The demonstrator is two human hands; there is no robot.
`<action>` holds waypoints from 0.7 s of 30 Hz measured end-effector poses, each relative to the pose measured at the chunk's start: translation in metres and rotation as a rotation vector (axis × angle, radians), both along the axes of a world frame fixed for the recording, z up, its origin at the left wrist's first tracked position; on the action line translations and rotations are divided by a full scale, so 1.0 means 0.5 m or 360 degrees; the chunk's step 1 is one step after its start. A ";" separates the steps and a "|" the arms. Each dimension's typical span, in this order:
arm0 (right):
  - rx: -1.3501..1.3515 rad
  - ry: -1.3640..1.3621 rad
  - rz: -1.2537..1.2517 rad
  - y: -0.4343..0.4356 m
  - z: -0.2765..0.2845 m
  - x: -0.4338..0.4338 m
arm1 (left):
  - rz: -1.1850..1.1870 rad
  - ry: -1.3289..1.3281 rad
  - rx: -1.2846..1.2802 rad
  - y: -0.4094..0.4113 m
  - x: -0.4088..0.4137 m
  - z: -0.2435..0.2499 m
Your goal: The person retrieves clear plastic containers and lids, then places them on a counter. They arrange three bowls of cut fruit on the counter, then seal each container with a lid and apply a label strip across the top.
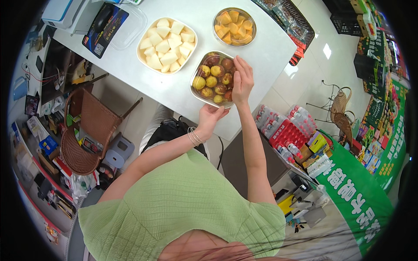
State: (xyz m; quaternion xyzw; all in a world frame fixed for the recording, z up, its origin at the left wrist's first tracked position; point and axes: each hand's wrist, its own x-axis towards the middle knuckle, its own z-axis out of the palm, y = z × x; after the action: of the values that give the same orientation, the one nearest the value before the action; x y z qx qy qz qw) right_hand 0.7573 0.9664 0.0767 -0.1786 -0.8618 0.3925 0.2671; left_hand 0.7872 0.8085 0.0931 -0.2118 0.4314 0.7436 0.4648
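Observation:
A clear-lidded plastic container of whole jujubes (214, 78), yellow-green and brown, rests at the near edge of the white table (124, 76). My left hand (211, 119) holds its near edge, thumb and fingers at the rim. My right hand (243, 80) lies along its right side, fingers over the lid's edge. To its left is a white container of pale, peeled fruit chunks (167, 45). Behind it stands a round, clear container of orange fruit pieces (234, 27). An empty clear plastic lid or tray (130, 29) lies at the back left.
A mouse (103, 18) on a dark mat and a white machine (62, 13) occupy the back left. A dark basket of packets (298, 29) adjoins the right edge. A wicker chair (94, 127) stands left; packed bottles (284, 130) stand on the right.

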 end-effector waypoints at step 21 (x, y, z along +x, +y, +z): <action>-0.0855 0.0103 -0.0585 -0.092 -0.015 0.067 | -0.0782 0.0284 -0.0088 -0.043 -0.072 -0.025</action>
State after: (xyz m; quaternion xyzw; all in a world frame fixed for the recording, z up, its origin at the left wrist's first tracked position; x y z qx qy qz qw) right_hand 0.7908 0.9202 0.0694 -0.3827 -0.6718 0.5566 0.3040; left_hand 0.7514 0.7870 0.0806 -0.0470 0.5295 0.6120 0.5856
